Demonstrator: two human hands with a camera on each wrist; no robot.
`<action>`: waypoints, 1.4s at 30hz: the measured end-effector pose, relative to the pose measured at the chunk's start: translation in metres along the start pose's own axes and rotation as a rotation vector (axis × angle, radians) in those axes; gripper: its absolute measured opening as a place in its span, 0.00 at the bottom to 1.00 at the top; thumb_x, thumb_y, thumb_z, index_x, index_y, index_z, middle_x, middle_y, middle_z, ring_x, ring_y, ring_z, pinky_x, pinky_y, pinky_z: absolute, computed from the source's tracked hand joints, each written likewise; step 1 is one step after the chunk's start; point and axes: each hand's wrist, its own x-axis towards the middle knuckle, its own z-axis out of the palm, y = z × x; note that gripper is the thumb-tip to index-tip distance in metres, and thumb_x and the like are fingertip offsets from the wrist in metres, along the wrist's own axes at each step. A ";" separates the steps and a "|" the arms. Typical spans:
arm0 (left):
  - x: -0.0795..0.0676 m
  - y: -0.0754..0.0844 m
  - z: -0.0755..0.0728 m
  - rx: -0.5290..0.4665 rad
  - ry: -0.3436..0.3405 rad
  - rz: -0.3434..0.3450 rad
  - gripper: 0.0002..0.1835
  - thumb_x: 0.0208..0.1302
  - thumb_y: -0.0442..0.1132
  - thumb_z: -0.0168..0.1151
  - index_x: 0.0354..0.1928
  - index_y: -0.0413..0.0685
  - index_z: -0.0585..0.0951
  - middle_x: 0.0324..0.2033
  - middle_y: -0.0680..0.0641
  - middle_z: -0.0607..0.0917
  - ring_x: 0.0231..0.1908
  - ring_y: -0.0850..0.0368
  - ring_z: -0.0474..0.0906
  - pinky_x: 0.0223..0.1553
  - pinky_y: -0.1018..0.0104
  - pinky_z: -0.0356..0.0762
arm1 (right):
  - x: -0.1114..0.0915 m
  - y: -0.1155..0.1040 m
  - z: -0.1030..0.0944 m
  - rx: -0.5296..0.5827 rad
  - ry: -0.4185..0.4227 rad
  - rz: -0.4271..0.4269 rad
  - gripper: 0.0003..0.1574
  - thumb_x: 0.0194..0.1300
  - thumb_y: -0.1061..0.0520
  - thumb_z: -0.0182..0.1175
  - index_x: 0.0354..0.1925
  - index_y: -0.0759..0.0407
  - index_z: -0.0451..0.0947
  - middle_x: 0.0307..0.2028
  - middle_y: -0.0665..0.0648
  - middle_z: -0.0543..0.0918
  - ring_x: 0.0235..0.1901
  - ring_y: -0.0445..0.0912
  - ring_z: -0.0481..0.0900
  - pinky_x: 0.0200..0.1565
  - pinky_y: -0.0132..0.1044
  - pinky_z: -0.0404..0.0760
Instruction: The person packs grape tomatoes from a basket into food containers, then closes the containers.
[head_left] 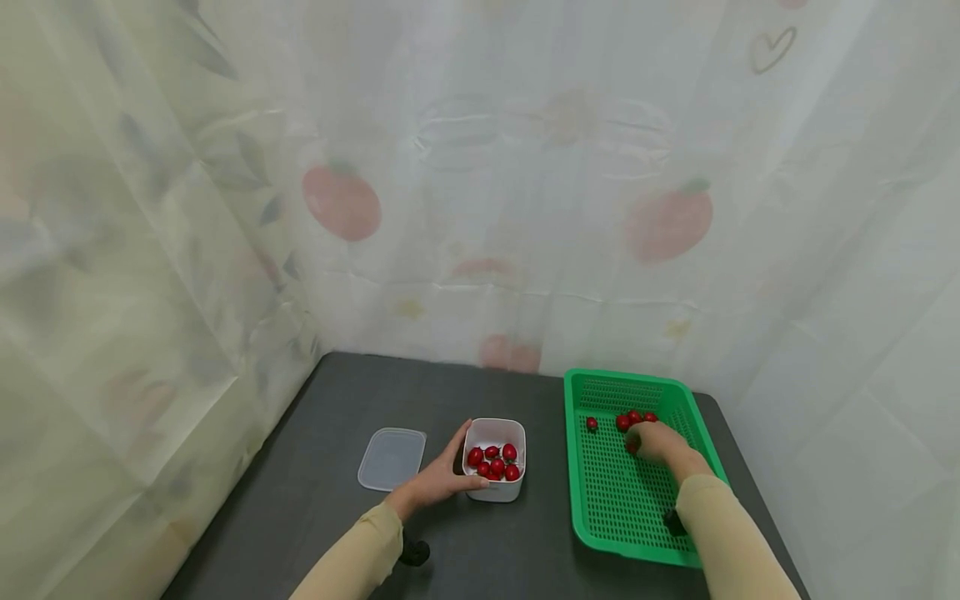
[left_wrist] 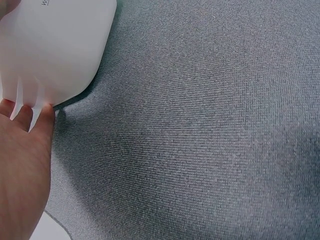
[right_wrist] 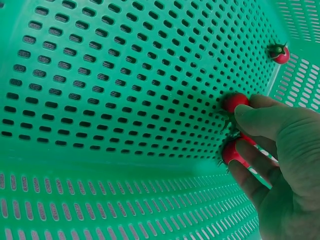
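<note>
My left hand (head_left: 437, 481) holds a white plastic container (head_left: 495, 492) from its left, thumb along the near side and fingers on the far left. Several red cherry tomatoes (head_left: 497, 467) lie in the container. In the left wrist view the fingers curl against the container's wall (left_wrist: 60, 55). Reaching into a green basket (head_left: 611, 500), my right hand (right_wrist: 295, 150) pinches a cherry tomato (right_wrist: 235, 102) between thumb and index finger. Its other fingers touch a second cherry tomato (right_wrist: 234, 153). More cherry tomatoes (head_left: 634, 416) lie just beyond that hand.
A translucent square lid (head_left: 392, 458) lies on the dark cloth-covered table (head_left: 352, 400), left of the container. One lone cherry tomato (head_left: 592, 423) sits at the basket's left. Printed curtains (head_left: 487, 208) enclose the table at the back and both sides.
</note>
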 end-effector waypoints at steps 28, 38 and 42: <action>0.001 0.000 0.001 -0.024 0.000 -0.005 0.60 0.65 0.43 0.73 0.82 0.59 0.36 0.78 0.38 0.47 0.73 0.37 0.56 0.67 0.41 0.65 | 0.005 0.011 0.007 -0.038 -0.025 0.038 0.17 0.63 0.70 0.66 0.49 0.58 0.86 0.48 0.60 0.85 0.49 0.63 0.81 0.45 0.58 0.81; 0.000 0.002 0.001 -0.032 -0.003 -0.001 0.61 0.64 0.44 0.73 0.82 0.55 0.35 0.79 0.38 0.47 0.73 0.36 0.55 0.67 0.40 0.63 | 0.003 0.012 0.009 -0.037 -0.028 0.029 0.19 0.62 0.72 0.64 0.47 0.56 0.86 0.47 0.58 0.85 0.47 0.60 0.82 0.42 0.53 0.81; -0.001 0.002 0.001 -0.028 -0.002 -0.002 0.61 0.64 0.44 0.73 0.82 0.55 0.35 0.79 0.37 0.47 0.73 0.36 0.55 0.67 0.40 0.63 | 0.003 0.011 0.009 -0.040 -0.025 0.023 0.20 0.61 0.73 0.63 0.47 0.56 0.87 0.47 0.58 0.85 0.47 0.59 0.82 0.43 0.54 0.81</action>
